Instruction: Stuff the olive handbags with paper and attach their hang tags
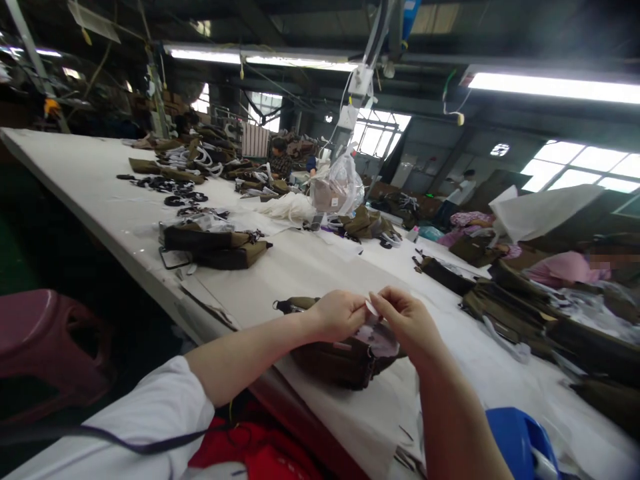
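Above an olive-brown bag (327, 363) on the white-covered table, my two hands meet at a small white slip (371, 307). My left hand (337, 315) pinches close to the slip's left side, fingers curled together. With thumb and forefinger, my right hand (400, 312) grips the slip from the other side. The bag lies open below them, showing a pale lining (383, 339) and dark metal hardware at its right end. Part of the bag is hidden behind my hands and left forearm.
Dark olive bags (215, 245) lie ahead on the white table (100, 193), with black strap coils (185, 193) beyond. More bags (515, 307) are heaped at right, near people in pink. A blue plastic object (520, 440) sits lower right; a maroon stool (45, 340) stands left.
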Demonstrator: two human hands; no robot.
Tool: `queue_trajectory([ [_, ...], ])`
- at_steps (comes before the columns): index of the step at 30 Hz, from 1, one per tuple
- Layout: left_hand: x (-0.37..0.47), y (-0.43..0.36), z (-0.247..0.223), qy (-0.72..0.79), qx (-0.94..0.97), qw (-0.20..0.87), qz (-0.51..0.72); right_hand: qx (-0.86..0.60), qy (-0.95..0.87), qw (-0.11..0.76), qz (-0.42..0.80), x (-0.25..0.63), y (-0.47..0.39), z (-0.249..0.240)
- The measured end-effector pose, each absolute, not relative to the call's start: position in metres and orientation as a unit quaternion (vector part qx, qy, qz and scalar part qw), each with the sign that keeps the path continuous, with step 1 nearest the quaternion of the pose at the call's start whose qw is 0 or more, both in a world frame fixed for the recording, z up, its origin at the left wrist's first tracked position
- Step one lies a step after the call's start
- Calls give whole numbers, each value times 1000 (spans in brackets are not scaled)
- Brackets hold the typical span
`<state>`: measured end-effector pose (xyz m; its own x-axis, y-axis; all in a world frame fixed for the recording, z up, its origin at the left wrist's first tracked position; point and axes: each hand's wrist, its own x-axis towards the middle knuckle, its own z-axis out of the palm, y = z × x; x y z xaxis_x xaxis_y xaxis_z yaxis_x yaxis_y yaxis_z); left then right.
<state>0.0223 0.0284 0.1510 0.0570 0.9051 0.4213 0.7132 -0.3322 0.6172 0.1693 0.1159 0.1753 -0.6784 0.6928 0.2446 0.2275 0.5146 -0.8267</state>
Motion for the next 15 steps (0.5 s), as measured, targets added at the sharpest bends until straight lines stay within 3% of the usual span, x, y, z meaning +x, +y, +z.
queue_trajectory([
  [4,20,23,148,560,734,56,380,-264,-856,329,300,168,106,175],
  [10,16,29,128,542,759,-115,343,-209,-831,516,24,165,92,195],
  [15,10,28,139,483,752,-130,429,-207,-788,579,-7,165,89,210],
])
